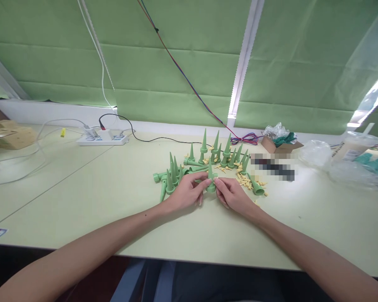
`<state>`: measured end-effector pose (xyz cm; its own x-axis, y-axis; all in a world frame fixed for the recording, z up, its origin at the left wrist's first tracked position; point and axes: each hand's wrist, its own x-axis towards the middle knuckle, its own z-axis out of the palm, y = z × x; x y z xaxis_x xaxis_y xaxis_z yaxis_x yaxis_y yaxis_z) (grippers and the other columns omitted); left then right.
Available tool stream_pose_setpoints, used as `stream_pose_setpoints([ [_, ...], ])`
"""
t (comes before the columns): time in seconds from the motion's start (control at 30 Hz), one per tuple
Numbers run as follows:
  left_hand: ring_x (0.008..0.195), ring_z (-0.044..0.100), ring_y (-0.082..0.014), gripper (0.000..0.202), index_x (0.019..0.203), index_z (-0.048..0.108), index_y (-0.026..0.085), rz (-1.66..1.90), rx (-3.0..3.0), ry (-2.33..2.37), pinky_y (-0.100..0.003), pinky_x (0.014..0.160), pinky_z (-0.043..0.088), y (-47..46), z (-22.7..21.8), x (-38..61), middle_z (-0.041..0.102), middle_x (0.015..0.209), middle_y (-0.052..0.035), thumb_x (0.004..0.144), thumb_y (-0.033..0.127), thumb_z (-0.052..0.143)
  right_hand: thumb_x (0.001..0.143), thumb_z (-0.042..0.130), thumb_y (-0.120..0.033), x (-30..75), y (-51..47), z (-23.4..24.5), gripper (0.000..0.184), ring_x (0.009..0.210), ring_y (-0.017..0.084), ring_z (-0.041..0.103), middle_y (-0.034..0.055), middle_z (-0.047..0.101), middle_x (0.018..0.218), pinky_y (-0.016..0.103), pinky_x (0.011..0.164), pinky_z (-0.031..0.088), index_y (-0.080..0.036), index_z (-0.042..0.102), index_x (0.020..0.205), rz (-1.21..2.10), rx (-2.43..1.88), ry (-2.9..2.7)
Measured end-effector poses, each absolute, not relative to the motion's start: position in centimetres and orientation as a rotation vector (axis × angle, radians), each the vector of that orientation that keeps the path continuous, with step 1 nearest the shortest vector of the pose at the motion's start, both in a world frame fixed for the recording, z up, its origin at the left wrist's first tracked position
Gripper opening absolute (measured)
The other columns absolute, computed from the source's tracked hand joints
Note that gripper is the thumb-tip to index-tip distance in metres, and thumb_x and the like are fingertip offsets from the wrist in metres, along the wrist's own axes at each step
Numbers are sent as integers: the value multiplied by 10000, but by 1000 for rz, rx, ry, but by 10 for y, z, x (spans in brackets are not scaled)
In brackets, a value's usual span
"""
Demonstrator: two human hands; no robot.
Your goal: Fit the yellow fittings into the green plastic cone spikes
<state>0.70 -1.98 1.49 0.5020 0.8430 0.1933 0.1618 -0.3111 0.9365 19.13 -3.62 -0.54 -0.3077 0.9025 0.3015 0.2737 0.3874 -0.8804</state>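
A green plastic cone-shaped spike (211, 168) is held upright, point up, just above the table in front of me. The thumb and fingers of my left hand (190, 187) are closed on its left side. My right hand (232, 193) is pinched against the spike's right side near its collar; what lies between those fingertips is hidden. Close behind the hands stand several more green spikes (226, 152), some stacked on one another. Others lie on their sides, including one with its open end showing (257, 188). Small yellow plastic pieces (244, 181) are scattered among them.
A white power strip (103, 140) with plugs sits at the back left, its cables trailing over the table (91, 180). An open cardboard box (282, 147), plastic bags (316, 154) and a lidded cup (349, 149) stand at the right. A carton (12, 136) is at far left.
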Motion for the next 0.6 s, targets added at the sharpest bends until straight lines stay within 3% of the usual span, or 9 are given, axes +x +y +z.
stream_pose_setpoints([
  [0.6,362,504,-98,407,816,574,151,715,1636,761,-205,366,406,-9,11,3,498,481,47,902,549,591,1026,387,-412,194,-33,-8,453,519,134,390,-21,460,543,289,557,309,-219,408,617,659,-1063,-1953],
])
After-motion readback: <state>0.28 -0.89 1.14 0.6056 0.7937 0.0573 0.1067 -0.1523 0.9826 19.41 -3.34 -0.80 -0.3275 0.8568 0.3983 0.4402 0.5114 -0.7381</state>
